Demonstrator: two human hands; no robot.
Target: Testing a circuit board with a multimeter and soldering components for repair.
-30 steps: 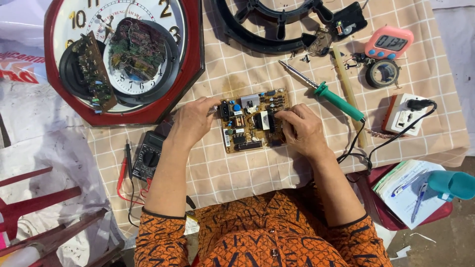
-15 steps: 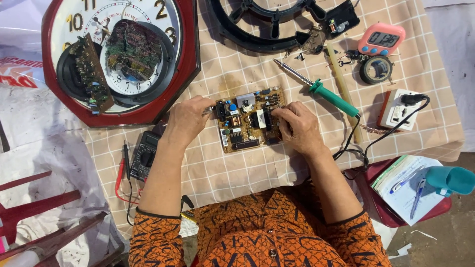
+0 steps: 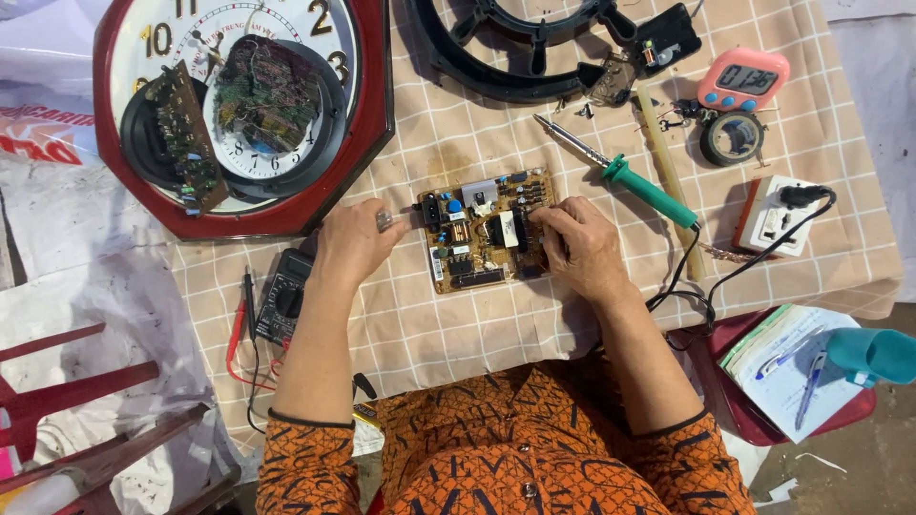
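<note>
A yellow-brown printed circuit board [image 3: 485,229], crowded with black, blue and silver components, lies flat near the middle of the desk, on a beige checked tablecloth [image 3: 458,324]. The left hand [image 3: 355,238] is curled at the board's left edge, thumb and fingers pinching a small silvery part beside the board's black connector; the right hand [image 3: 584,246] rests on the right edge, fingertips bent down onto the components there, so the board is steadied from both sides. Just beyond the right hand, toward the desk's far right, lies a green-handled soldering iron [image 3: 620,175], its metal tip pointing to the far edge and clear of the board. A red octagonal wall clock [image 3: 239,105] with loose green circuit boards laid on its face occupies the far left corner; a black multimeter [image 3: 282,305] with red and black leads lies at the near left edge. A pink digital timer [image 3: 742,80] and a white socket block [image 3: 778,215] sit toward the right edge. Good handling here, as a judgement, means gripping by the board's edges, keeping it flat, and keeping fingers off the iron's tip.
</note>
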